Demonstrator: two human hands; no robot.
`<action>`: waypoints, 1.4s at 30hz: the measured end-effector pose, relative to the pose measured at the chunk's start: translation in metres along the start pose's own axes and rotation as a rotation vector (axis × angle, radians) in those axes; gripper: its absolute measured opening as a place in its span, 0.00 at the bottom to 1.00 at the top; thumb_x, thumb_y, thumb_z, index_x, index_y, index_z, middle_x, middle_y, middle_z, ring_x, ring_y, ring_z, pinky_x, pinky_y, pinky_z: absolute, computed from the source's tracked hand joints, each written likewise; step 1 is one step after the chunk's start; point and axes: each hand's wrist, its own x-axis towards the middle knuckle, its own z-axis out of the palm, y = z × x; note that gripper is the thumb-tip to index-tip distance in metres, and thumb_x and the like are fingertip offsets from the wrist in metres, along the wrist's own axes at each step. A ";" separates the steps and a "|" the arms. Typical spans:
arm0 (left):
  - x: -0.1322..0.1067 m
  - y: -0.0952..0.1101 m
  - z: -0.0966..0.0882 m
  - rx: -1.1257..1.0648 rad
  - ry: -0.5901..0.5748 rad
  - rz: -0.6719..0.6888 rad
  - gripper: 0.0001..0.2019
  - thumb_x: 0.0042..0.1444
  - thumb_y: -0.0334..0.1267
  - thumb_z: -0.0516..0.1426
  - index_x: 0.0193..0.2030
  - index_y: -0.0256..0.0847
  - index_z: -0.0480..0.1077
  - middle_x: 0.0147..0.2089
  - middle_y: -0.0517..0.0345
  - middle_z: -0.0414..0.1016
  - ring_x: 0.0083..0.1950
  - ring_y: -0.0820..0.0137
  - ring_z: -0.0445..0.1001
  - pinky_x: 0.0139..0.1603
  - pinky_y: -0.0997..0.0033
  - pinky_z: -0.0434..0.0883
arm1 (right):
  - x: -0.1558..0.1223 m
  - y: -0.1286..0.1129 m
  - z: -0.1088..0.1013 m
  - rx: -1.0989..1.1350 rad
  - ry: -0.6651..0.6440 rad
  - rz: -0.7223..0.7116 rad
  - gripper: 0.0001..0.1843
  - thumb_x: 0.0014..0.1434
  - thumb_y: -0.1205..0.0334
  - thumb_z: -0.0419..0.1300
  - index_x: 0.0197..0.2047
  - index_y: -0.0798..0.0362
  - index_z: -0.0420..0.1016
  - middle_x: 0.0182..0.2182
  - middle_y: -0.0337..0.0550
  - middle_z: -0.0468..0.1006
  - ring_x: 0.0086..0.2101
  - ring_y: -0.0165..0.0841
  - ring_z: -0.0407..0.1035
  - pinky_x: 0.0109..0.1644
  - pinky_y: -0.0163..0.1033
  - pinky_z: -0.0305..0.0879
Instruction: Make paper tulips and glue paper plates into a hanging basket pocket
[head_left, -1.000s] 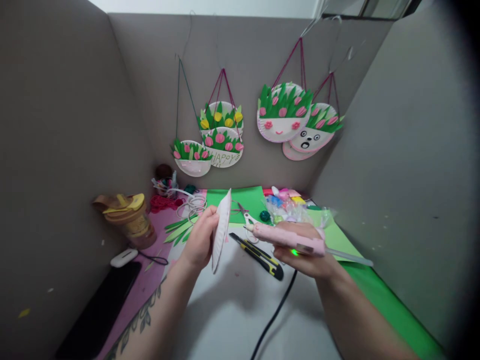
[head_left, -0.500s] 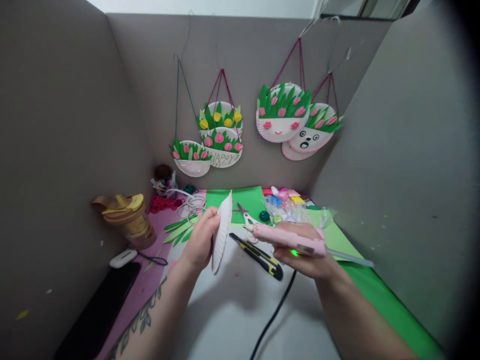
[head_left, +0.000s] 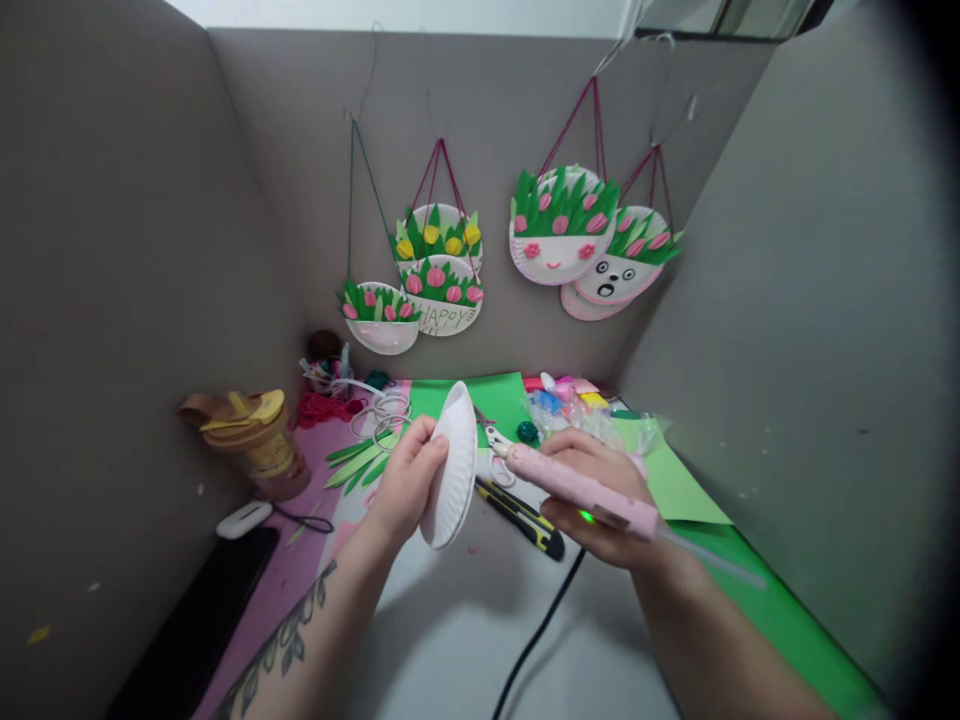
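My left hand (head_left: 405,482) is closed on the edge of a white paper plate piece (head_left: 454,465), held upright above the table with its ribbed face turned toward the right. My right hand (head_left: 600,500) grips a pink glue gun (head_left: 581,487) with a green light lit on it. Its nozzle points left, close to the plate's right edge. A clear glue stick pokes out of the gun's back end, and a black cord (head_left: 536,640) hangs down from it over the white table.
A yellow and black utility knife (head_left: 525,515) and small scissors (head_left: 495,440) lie just behind the hands. Green paper sheets (head_left: 675,480), cut green leaves (head_left: 360,460), a bag of coloured bits (head_left: 570,410) and a brown cup (head_left: 255,440) surround them. Finished plate baskets (head_left: 559,225) hang on the grey partition.
My left hand has turned the plate piece so more of its face shows. The glue gun has tilted slightly, its nozzle moving nearer the plate.
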 end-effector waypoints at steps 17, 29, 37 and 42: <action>0.000 0.003 0.003 0.057 0.029 0.069 0.10 0.53 0.43 0.55 0.30 0.41 0.60 0.26 0.66 0.59 0.27 0.75 0.58 0.27 0.76 0.58 | -0.001 0.001 0.004 -0.144 -0.021 -0.029 0.08 0.62 0.65 0.56 0.43 0.55 0.72 0.28 0.42 0.74 0.33 0.35 0.68 0.35 0.40 0.69; 0.000 0.005 0.005 0.082 0.036 0.069 0.11 0.53 0.46 0.55 0.29 0.41 0.59 0.26 0.66 0.58 0.26 0.75 0.57 0.26 0.76 0.58 | -0.001 0.001 0.005 -0.178 -0.019 -0.028 0.07 0.63 0.62 0.55 0.41 0.55 0.71 0.28 0.43 0.75 0.33 0.34 0.69 0.34 0.40 0.69; -0.001 0.006 0.004 0.078 0.041 0.061 0.11 0.53 0.46 0.55 0.30 0.41 0.59 0.26 0.66 0.59 0.27 0.75 0.57 0.27 0.76 0.58 | 0.000 0.000 0.004 -0.188 -0.023 -0.035 0.10 0.63 0.64 0.54 0.46 0.55 0.72 0.28 0.42 0.75 0.32 0.34 0.70 0.34 0.40 0.69; -0.001 0.008 0.004 0.097 0.057 0.066 0.11 0.53 0.45 0.55 0.29 0.42 0.59 0.26 0.65 0.59 0.27 0.74 0.58 0.28 0.75 0.59 | -0.001 0.001 0.004 -0.181 -0.025 -0.027 0.11 0.63 0.63 0.55 0.48 0.54 0.71 0.28 0.42 0.75 0.32 0.34 0.70 0.34 0.40 0.69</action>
